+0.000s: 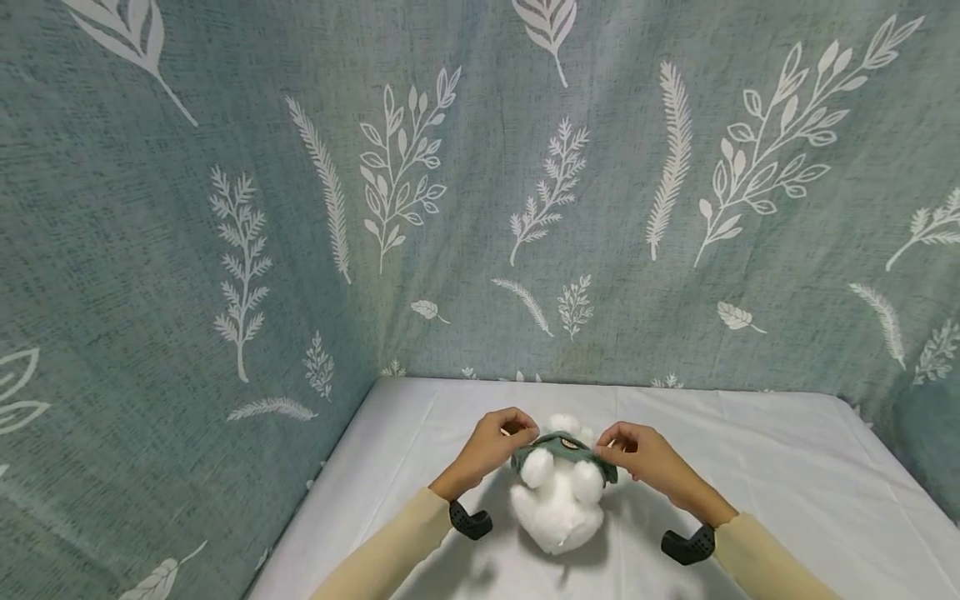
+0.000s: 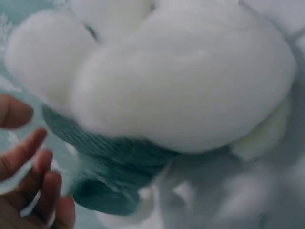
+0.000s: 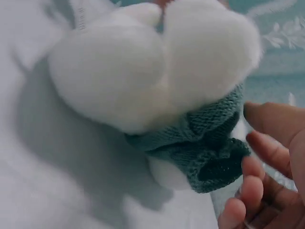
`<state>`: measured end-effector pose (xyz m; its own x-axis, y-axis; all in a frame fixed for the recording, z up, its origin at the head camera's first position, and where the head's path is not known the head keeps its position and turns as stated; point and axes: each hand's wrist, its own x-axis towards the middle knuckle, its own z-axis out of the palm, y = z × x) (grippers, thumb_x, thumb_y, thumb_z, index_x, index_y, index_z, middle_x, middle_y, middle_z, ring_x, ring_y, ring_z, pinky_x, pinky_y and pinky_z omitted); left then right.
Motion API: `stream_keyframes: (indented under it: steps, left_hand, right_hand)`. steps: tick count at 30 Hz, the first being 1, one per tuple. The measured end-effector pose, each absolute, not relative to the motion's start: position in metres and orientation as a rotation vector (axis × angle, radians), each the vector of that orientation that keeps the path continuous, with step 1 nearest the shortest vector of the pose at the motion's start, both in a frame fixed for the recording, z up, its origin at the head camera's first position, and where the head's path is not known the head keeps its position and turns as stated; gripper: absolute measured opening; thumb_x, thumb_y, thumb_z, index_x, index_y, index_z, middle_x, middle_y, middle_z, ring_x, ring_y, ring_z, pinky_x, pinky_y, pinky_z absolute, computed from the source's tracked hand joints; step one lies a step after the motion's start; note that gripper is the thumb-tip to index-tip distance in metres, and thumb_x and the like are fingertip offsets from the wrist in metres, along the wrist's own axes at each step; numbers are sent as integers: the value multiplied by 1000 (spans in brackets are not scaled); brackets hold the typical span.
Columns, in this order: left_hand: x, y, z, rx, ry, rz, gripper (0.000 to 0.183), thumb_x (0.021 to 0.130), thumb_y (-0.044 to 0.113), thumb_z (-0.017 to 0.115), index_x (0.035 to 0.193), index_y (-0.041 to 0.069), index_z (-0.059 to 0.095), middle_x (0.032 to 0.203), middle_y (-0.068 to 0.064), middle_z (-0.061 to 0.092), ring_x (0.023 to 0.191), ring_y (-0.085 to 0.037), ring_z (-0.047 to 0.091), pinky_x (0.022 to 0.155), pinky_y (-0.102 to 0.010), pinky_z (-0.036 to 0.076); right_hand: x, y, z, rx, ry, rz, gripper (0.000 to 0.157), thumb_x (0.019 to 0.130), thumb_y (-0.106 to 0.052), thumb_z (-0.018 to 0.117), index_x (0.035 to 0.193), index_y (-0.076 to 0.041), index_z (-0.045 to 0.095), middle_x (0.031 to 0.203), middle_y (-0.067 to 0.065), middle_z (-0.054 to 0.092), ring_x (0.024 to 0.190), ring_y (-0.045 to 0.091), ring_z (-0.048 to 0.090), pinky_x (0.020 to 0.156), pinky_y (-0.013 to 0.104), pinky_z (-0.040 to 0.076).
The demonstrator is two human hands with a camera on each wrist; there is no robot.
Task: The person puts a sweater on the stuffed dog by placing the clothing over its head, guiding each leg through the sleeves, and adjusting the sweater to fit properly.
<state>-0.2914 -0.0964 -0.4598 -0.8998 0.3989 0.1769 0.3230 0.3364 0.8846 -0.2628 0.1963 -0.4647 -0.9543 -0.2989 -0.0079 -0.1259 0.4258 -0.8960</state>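
Note:
A fluffy white plush toy (image 1: 558, 508) stands on the white-covered table, wearing a green knitted sweater (image 1: 555, 439). The sweater has a small oval patch at its middle. My left hand (image 1: 495, 442) is at the sweater's left side; in the left wrist view its thumb and fingers (image 2: 28, 148) are spread a little apart, close beside the knit. On the other side is my right hand (image 1: 648, 458), fingers loosely bent. The right wrist view has its thumb and fingertips right at the edge of the sweater's open sleeve (image 3: 221, 167). Round white parts of the toy hide some of the sweater.
White cloth covers the table (image 1: 757, 450), with soft creases. Teal curtains (image 1: 480, 208) with white leaf prints enclose the back and left side. A black band (image 1: 470, 521) sits on the left wrist and another black band (image 1: 688, 544) on the right.

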Motion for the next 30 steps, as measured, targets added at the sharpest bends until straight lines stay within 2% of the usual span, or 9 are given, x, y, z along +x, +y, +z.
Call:
stream_keyframes:
  steps: [2, 7, 14, 19, 23, 30]
  left_hand:
    - [-290, -94, -454, 823, 2525, 1592, 19, 101, 33, 68, 107, 16, 74, 94, 2, 68, 84, -17, 61, 73, -33, 50]
    - [-284, -84, -444, 1182, 2514, 1386, 18, 101, 36, 67, 110, 21, 73, 96, 9, 66, 84, -9, 59, 73, -27, 48]
    - [-279, -73, -445, 1553, 2673, 905, 27, 94, 40, 77, 113, 21, 76, 96, 13, 61, 88, -2, 49, 78, -19, 44]
    - [-279, -69, -449, 1727, 2772, 661, 34, 90, 43, 81, 116, 23, 77, 95, 10, 61, 85, -5, 44, 79, -18, 37]
    - [-277, -67, -451, 1813, 2805, 569, 38, 87, 46, 82, 119, 25, 77, 95, 10, 60, 83, -6, 41, 77, -19, 33]
    - [-269, -60, -454, 1875, 2925, 343, 43, 90, 60, 73, 121, 31, 77, 91, 10, 50, 79, -6, 31, 71, -21, 26]
  right_hand:
    - [-260, 196, -464, -462, 2526, -1521, 29, 97, -40, 72, 108, -13, 70, 87, 8, 64, 70, 29, 54, 57, 34, 46]
    - [-255, 197, -461, -561, 2519, -1494, 25, 98, -39, 71, 106, -16, 74, 90, 7, 68, 79, 35, 59, 59, 32, 45]
    - [-252, 199, -465, -638, 2515, -1437, 21, 100, -34, 69, 110, -16, 76, 98, 3, 68, 79, 25, 59, 61, 32, 48]
    - [-253, 197, -469, -663, 2536, -1429, 21, 101, -31, 68, 112, -15, 76, 98, 2, 67, 72, 17, 55, 57, 31, 48]
    - [-254, 194, -470, -647, 2541, -1435, 22, 101, -30, 68, 112, -12, 75, 97, 3, 65, 70, 15, 53, 56, 30, 48]
    - [-252, 192, -471, -597, 2572, -1430, 19, 101, -29, 68, 107, -12, 75, 93, 2, 64, 75, 17, 54, 60, 29, 47]
